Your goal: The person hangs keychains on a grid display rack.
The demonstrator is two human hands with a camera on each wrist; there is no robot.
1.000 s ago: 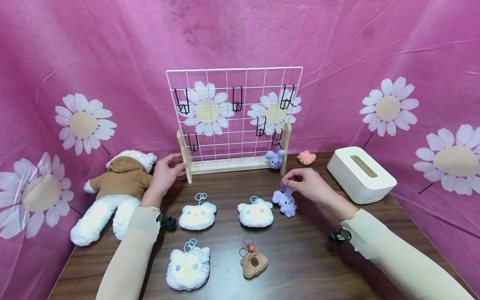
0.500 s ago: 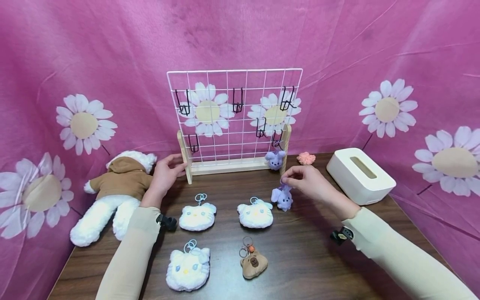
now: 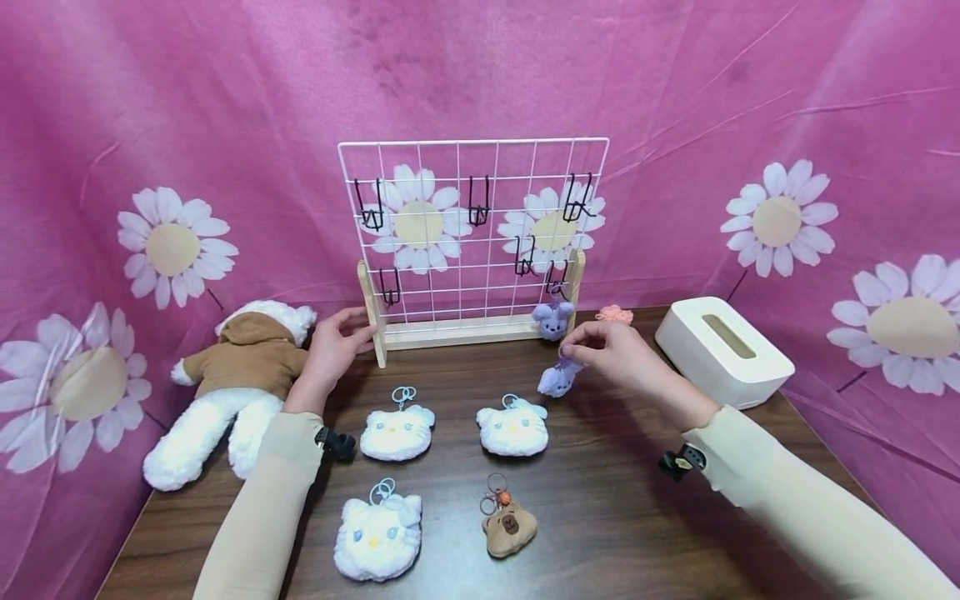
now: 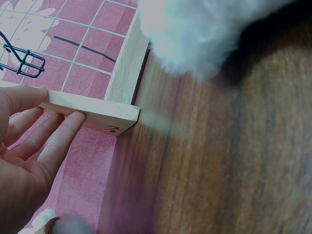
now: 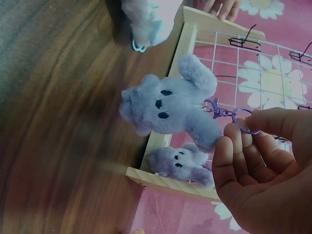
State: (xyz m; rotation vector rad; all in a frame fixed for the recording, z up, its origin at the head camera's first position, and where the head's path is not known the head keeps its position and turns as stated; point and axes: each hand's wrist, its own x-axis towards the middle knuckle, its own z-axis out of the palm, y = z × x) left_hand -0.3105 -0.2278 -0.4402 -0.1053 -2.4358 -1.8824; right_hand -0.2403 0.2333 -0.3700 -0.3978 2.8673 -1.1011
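Note:
My right hand pinches the purple ring of a purple plush keychain between thumb and index finger. The plush hangs above the table, in front of the rack's right end. Behind it, a similar purple plush keychain hangs low on the white grid rack, under a black hook. At the rack's left end, my left hand touches the wooden post. In the left wrist view its fingertips rest against the post's outer side, with the thumb at its edge.
White cat plush keychains and a brown plush keychain lie on the table. A white plush bear in a brown hoodie lies left. A white tissue box and a coral fuzzy item stand right. Other black hooks hang on the grid.
My right hand has moved slightly back toward the rack, lifting the purple plush keychain higher and tilting it. The left hand stays at the post.

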